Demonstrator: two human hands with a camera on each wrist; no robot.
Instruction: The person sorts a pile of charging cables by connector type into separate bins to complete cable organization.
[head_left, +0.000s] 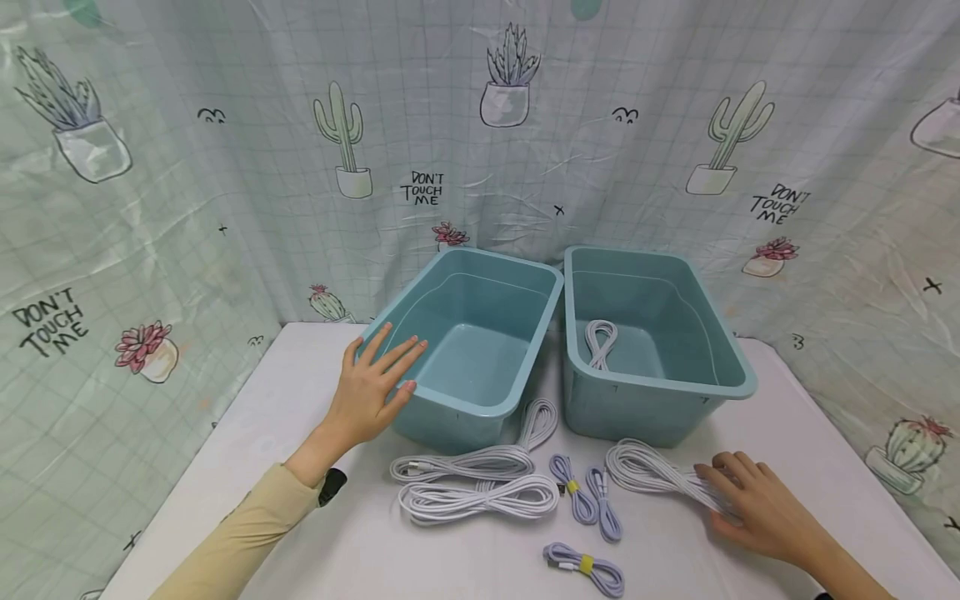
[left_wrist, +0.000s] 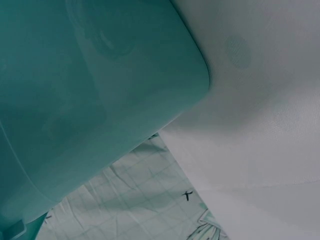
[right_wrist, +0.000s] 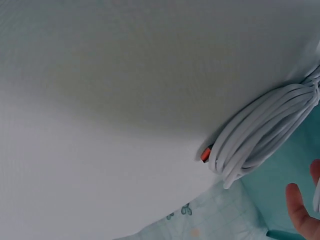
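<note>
Head view: the left hand [head_left: 367,393], fingers spread, rests on the rim of the left of two bins [head_left: 450,427]; the right hand [head_left: 757,504] touches a white cable [head_left: 647,468] extending leftward from its fingertips (whether gripped, I cannot tell); three lilac cables [head_left: 612,518] lie between the hands.

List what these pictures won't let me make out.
Head: lower end of the coil in the right bin, behind its front wall.
Head: near end of white cable, covered by the right hand.
Right wrist: most of that hand, cut off by the right edge.
Right wrist: full shape of the orange tip, partly behind looped strands.
Left wrist: left hand, out of frame.
</note>
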